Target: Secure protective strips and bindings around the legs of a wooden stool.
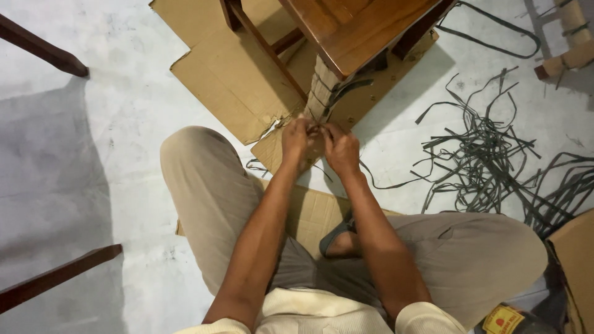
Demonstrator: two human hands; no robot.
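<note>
Both hands – left hand [298,137], right hand [340,147] – pinch a dark strap [346,89] at the cardboard-wrapped table leg [320,93] – mid-unwrapping, looks like; next needs a firm pull.

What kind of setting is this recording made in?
Probably a furniture workshop or packing area: the person sits on a pale floor among flattened cardboard and loose dark straps, both hands at a cardboard-wrapped leg of wooden furniture.

Single head-worn view, steeply downward and close over lap, white floor [124,154], wrapped furniture leg [318,93].
</note>
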